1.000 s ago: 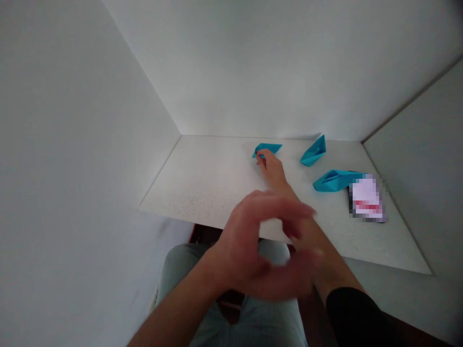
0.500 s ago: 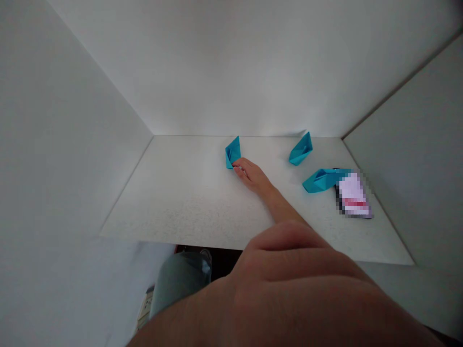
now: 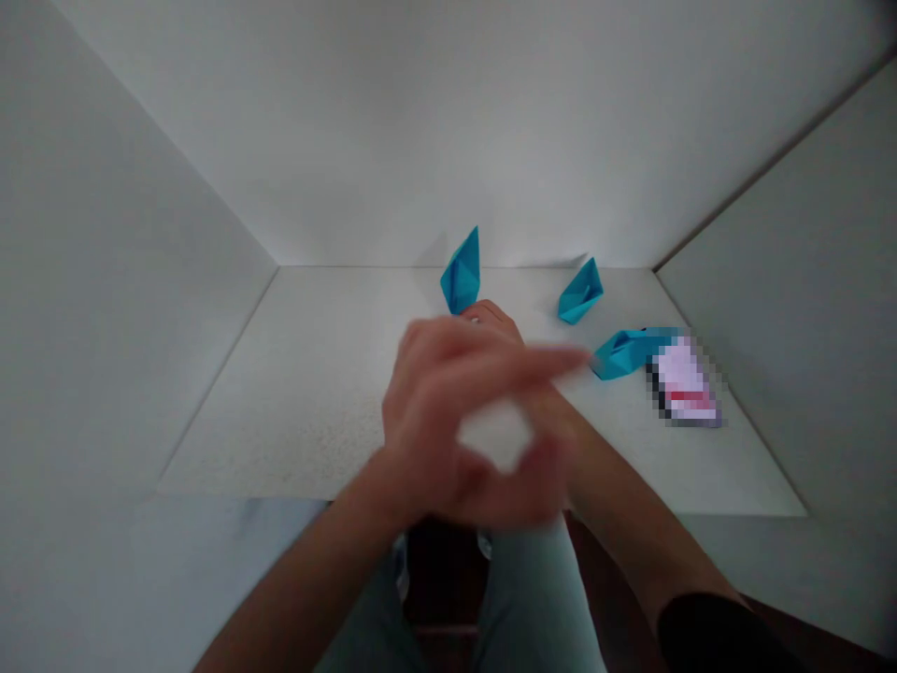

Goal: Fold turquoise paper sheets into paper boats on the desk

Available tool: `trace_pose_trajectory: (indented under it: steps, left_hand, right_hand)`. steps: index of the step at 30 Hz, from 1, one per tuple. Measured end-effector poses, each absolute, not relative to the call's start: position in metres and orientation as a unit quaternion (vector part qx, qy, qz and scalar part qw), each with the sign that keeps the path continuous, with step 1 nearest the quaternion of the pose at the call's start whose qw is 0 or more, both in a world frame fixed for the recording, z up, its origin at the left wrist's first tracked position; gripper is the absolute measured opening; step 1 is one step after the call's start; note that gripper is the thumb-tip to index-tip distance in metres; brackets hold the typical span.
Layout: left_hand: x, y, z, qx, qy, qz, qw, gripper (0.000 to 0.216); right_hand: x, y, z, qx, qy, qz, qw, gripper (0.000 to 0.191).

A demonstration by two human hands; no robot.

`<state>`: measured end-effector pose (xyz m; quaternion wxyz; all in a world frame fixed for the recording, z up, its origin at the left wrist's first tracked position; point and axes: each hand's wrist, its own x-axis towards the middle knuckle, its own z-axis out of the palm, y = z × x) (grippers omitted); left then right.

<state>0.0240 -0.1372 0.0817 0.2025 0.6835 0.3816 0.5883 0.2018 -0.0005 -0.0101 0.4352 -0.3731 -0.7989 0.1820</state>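
My right hand (image 3: pixel 496 316) reaches far across the white table (image 3: pixel 308 402) and is mostly hidden behind my left hand. Its fingertips grip a blue folded paper boat (image 3: pixel 462 271), which stands tipped up on one end near the back wall. My left hand (image 3: pixel 462 425) hovers in the foreground above the table's near edge, blurred by motion. Its fingers are loosely apart with one stretched to the right, and it holds nothing.
A second blue paper boat (image 3: pixel 580 292) sits at the back right. A third, flatter blue boat (image 3: pixel 623 350) lies beside a pixelated card or packet (image 3: pixel 683 383). White walls enclose the table on the left, back and right. My knees show below the near edge.
My right hand has tipped the blue boat from lying flat to standing on end. My left hand swept close past the camera and is back in front, still moving.
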Motion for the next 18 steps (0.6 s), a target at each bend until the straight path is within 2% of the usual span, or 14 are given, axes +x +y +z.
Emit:
trace_pose_trajectory:
  steps: [1,3,5,7,10,13,18]
  left_hand:
    - [0.023,-0.109,0.088,0.658,0.382,0.636,0.13,0.059]
    - [0.022,-0.054,0.078,0.63,0.452,0.625,0.093,0.074]
    - [0.018,-0.013,0.049,0.618,0.511,0.587,0.112,0.089]
    - [0.011,0.01,0.015,0.629,0.539,0.534,0.169,0.095]
    - [0.002,0.015,-0.017,0.653,0.484,0.518,0.267,0.085]
    - [0.0,0.01,-0.022,0.63,0.431,0.551,0.338,0.069]
    - [0.003,0.008,-0.016,0.577,0.41,0.591,0.387,0.072]
  right_hand:
    - [0.202,0.001,-0.011,-0.373,-0.795,0.175,0.445,0.015]
    - [0.203,0.003,-0.012,-0.368,-0.792,0.156,0.462,0.017]
    - [0.205,0.005,-0.013,-0.361,-0.797,0.143,0.462,0.018]
    - [0.206,0.005,-0.013,-0.354,-0.81,0.137,0.447,0.018]
    - [0.208,0.003,-0.011,-0.322,-0.832,0.145,0.427,0.018]
    - [0.208,0.0,-0.011,-0.306,-0.838,0.168,0.42,0.021]
    - [0.209,0.001,-0.016,-0.351,-0.812,0.145,0.444,0.033]
